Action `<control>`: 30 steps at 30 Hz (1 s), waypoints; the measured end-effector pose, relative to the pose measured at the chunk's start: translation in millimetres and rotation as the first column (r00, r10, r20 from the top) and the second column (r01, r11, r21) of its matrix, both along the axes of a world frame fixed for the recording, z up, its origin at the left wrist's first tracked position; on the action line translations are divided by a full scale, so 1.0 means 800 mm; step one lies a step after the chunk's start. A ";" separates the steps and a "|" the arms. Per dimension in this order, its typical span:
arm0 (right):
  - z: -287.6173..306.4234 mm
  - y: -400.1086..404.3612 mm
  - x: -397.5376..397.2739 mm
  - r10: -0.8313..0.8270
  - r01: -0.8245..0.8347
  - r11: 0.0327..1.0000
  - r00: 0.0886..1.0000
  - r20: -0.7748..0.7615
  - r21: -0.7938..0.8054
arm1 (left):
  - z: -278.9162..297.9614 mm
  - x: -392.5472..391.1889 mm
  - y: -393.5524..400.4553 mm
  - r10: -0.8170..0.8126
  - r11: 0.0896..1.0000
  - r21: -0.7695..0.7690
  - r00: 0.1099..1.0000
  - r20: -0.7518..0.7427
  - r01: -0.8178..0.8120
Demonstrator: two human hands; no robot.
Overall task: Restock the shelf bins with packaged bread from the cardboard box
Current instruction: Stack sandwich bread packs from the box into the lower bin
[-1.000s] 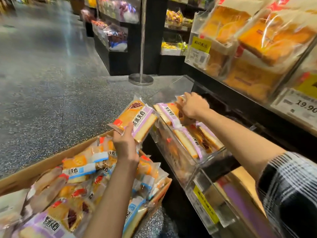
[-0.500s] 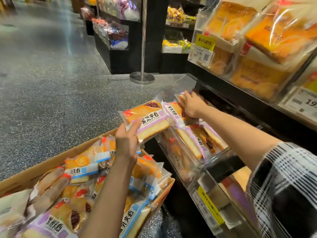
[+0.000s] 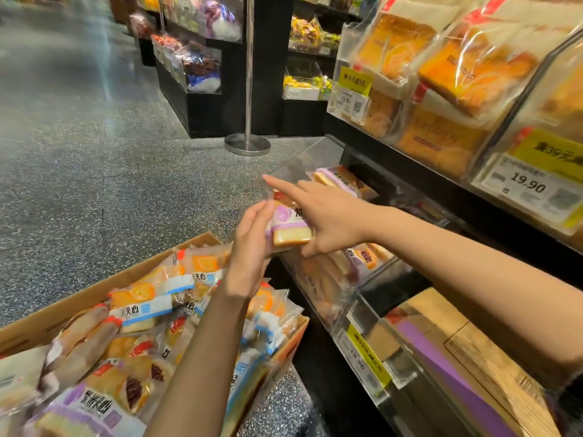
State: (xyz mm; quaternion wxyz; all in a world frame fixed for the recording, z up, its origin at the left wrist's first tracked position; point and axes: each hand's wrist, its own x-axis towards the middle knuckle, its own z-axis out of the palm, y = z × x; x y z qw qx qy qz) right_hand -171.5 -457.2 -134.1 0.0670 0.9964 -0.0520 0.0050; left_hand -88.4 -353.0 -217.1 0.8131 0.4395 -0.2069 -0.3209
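A purple-banded packaged bread (image 3: 288, 227) hovers just left of the clear shelf bin (image 3: 318, 288). My left hand (image 3: 249, 247) grips its left side. My right hand (image 3: 318, 212) lies over its right side with the forefinger stretched out and the thumb under the pack. The bin holds more purple-banded packs (image 3: 342, 179) at its far end and others low behind the clear front. The cardboard box (image 3: 104, 280) at lower left is heaped with several bread packs (image 3: 148, 302), blue-banded and purple-banded.
Upper shelf bins at right hold large bread bags (image 3: 473, 67) with price tags (image 3: 527, 187). A metal pole with a round base (image 3: 247, 143) stands on the speckled floor beyond. Dark display stands (image 3: 202, 74) line the aisle. A brown carton (image 3: 473, 357) sits under the bin.
My left hand carried the pack right toward the bin. My right hand left the packs in the bin and came onto this pack.
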 end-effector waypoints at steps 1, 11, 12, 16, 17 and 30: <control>0.000 -0.009 -0.006 -0.065 0.066 0.997 0.998 -0.004 0.027 | 0.001 -0.002 -0.002 -0.009 1.000 0.018 1.000 -0.006 0.010; -0.019 -0.094 -0.057 -0.806 0.852 0.520 0.511 -0.299 0.055 | -0.009 -0.012 -0.009 -0.017 0.988 0.152 0.998 0.068 0.007; -0.022 -0.094 -0.054 -0.809 0.853 0.518 0.512 -0.288 0.063 | -0.010 -0.012 -0.009 -0.017 0.987 0.159 0.997 0.070 0.005; -0.043 -0.087 -0.038 -0.800 0.858 0.492 0.513 -0.311 0.148 | -0.013 -0.011 -0.009 -0.007 0.982 0.186 0.997 0.074 -0.007; -0.050 -0.086 -0.035 -0.797 0.865 0.477 0.500 -0.338 0.154 | -0.013 -0.012 -0.009 -0.013 0.980 0.197 0.996 0.083 -0.004; -0.016 -0.033 -0.003 -0.770 0.597 0.592 0.618 0.161 0.541 | -0.017 0.010 0.031 -0.188 0.854 0.511 0.975 0.122 0.100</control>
